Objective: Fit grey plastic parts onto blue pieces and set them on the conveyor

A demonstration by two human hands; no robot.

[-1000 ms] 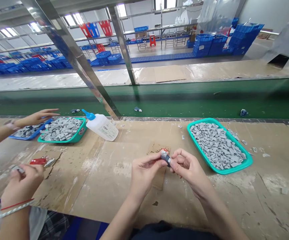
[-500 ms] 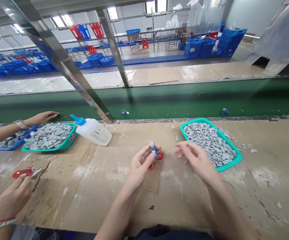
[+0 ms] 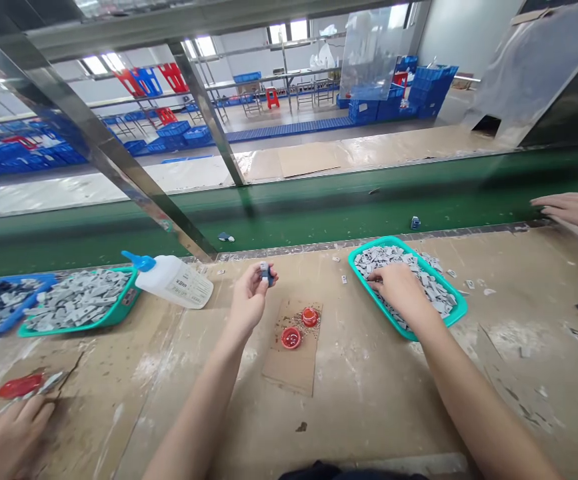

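At a brown worktable (image 3: 369,413) beside a green belt (image 3: 299,220), you hold a grey-and-navy part (image 3: 267,275) pinched in your left hand (image 3: 249,299), near a white bottle (image 3: 176,283), while your right hand (image 3: 399,290) reaches into a teal tray (image 3: 459,312) of grey pieces (image 3: 437,293), its grip on any piece impossible to tell; two red cups (image 3: 291,338) sit on cardboard (image 3: 291,379) between your arms

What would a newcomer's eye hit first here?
Probably the red cups on the cardboard near centre. Next, the green tray of grey pieces at the right hand, and the blue-grey part in the left hand. The white bottle, left of that hand, stands out too.
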